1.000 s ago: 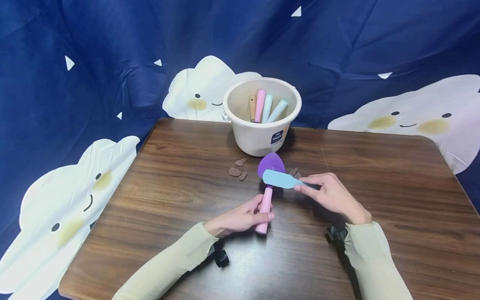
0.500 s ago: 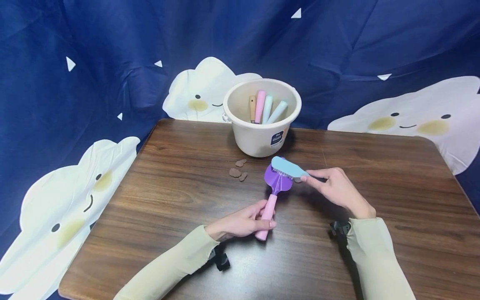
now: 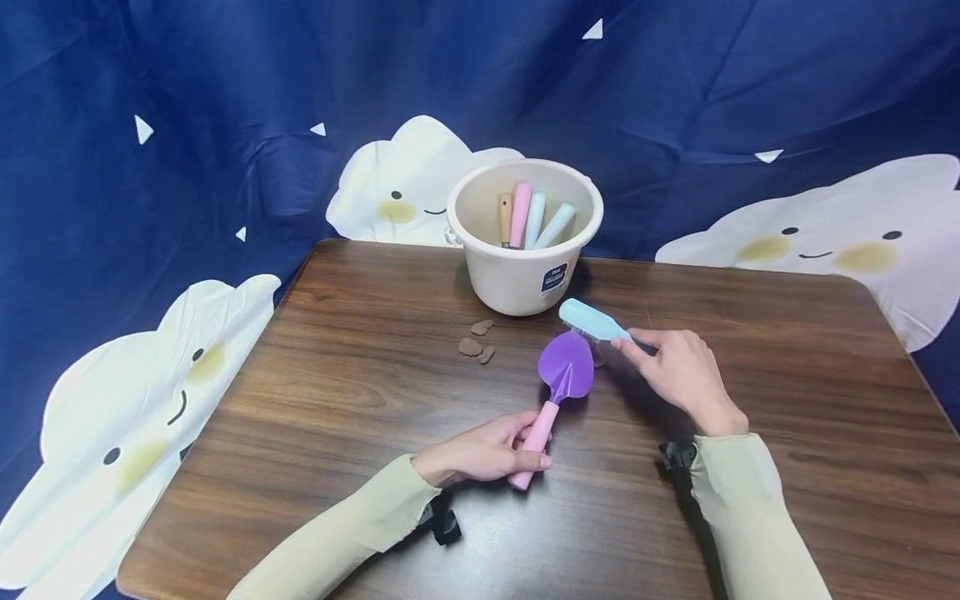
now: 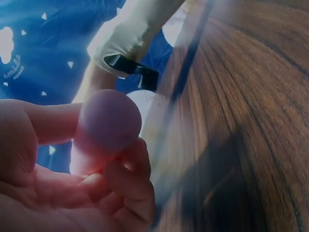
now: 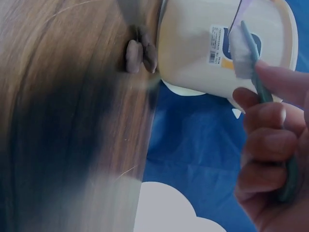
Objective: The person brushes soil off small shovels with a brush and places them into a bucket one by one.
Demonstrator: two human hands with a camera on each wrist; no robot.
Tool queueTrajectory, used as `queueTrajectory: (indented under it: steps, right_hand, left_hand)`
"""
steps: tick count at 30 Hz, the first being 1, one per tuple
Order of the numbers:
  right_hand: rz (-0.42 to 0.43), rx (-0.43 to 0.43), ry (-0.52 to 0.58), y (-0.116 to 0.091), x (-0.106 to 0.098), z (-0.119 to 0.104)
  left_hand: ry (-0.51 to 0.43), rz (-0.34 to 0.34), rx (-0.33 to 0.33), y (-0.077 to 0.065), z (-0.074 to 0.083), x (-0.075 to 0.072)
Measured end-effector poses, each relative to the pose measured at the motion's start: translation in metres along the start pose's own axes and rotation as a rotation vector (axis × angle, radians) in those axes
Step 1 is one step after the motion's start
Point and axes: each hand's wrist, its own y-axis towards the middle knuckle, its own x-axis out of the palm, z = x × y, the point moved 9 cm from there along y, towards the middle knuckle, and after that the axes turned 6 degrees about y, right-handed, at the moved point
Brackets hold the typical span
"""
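A small garden trowel [image 3: 566, 367] with a purple blade and pink handle is held by my left hand [image 3: 487, 447], fingers wrapped round the handle. In the left wrist view the rounded end of the pink handle [image 4: 110, 121] pokes out between thumb and fingers. My right hand [image 3: 686, 375] grips a light blue brush [image 3: 592, 319], its pale bristles [image 5: 241, 53] facing the trowel. The brush sits at the blade's tip; whether they touch I cannot tell. Brown clumps [image 5: 140, 50] lie on the table beneath, mostly hidden by the tools in the head view.
Behind the tools stands a white bucket [image 3: 517, 279] with several handles [image 3: 521, 212] upright inside. Left of the trowel lie a few brown clumps [image 3: 470, 346] on the wooden table [image 3: 360, 358]. A blue curtain [image 3: 600, 92] with clouds hangs behind.
The brush has moved from across the base of the blade up to its tip, away from me and rightward. The trowel has shifted slightly right and tilted, with more of its purple face uncovered.
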Motion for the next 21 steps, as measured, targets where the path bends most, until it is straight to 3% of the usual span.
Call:
queueTrajectory:
  steps: [5, 10, 15, 21]
  right_hand:
    - [0.003, -0.050, 0.049, -0.001, 0.002, -0.014]
    - [-0.139, -0.153, 0.134, -0.008, 0.014, -0.039]
    - [-0.243, -0.239, 0.128, -0.015, 0.020, -0.057]
    - [-0.257, -0.237, 0.086, -0.015, 0.020, -0.057]
  left_hand:
    - [0.031, 0.045, -0.015, 0.000, -0.001, -0.006]
    - [0.022, 0.058, -0.026, 0.001, -0.002, -0.009]
    - [0.025, 0.068, -0.012, 0.002, -0.002, -0.010]
    - [0.024, 0.052, -0.011, 0.003, -0.002, -0.009]
